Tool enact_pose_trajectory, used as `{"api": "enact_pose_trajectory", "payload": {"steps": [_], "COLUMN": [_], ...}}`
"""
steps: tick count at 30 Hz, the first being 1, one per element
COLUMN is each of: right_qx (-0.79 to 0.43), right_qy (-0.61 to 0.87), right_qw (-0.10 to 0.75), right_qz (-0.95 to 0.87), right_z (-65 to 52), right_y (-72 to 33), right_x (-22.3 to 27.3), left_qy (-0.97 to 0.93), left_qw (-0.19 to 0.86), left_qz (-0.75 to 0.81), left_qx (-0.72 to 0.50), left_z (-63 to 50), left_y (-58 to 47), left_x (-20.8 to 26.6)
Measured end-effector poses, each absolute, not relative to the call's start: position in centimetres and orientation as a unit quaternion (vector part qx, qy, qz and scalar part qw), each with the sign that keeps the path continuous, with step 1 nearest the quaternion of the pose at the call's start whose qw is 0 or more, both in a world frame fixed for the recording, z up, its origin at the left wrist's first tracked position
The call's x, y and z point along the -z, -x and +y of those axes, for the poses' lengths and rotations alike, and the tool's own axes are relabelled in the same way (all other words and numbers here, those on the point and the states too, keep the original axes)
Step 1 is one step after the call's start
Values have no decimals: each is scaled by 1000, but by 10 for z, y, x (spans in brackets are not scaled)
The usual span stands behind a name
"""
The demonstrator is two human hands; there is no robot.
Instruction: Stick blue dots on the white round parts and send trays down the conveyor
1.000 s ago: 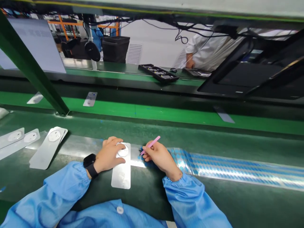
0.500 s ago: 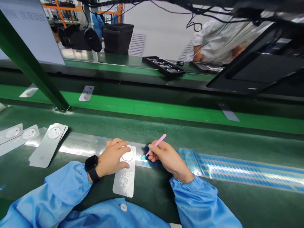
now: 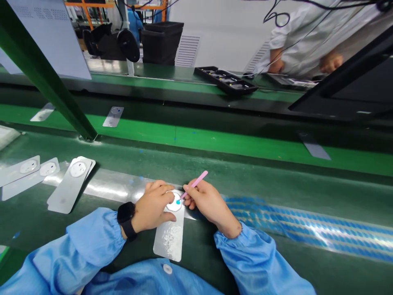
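A pale rectangular panel (image 3: 169, 237) with a white octagonal area near its top lies on the bench in front of me. My left hand (image 3: 155, 205) rests over its upper left part, thumb and index finger apart around the octagon. Pinched in my right hand (image 3: 206, 200) are pink tweezers (image 3: 196, 183), pointing down to the left. Their tip is at a small blue dot (image 3: 178, 202) on the white area; contact is too small to tell. Right of my hand runs a clear strip of blue dot stickers (image 3: 276, 219).
To the left lie stacked panels (image 3: 69, 184) and more overlapping panels (image 3: 30, 174). Single panels, one of them a pale panel (image 3: 113, 116), sit on the green ledge beyond. A slanting green post (image 3: 55, 78) stands at left, a black monitor (image 3: 353, 86) at right. Behind, a person (image 3: 307, 45) stands near a black tray (image 3: 227, 80).
My right hand has moved the tweezers left from the sticker strip to the panel's white area, where a blue dot now shows. My left hand stays on the panel. The view has shifted slightly.
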State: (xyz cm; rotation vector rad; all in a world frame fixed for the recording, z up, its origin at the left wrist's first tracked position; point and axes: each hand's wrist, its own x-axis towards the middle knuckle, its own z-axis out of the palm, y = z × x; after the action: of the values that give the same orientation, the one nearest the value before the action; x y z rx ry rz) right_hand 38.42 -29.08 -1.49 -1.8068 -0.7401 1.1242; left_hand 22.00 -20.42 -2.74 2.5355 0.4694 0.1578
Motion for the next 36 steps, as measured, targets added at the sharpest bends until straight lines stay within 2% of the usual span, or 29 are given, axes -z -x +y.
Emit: {"api": "enact_pose_trajectory", "payload": {"steps": [36], "right_qx": [-417], "right_qy": [750], "right_qw": [395], "right_qz": [-327], "right_z": [-294], "right_y": [-380], "right_x": [9], "left_qy": [-953], "left_qw": [254], "left_qz": [155], "left_qx": [-52], "left_z": [-205], "left_y": [-218], "left_x": [25]}}
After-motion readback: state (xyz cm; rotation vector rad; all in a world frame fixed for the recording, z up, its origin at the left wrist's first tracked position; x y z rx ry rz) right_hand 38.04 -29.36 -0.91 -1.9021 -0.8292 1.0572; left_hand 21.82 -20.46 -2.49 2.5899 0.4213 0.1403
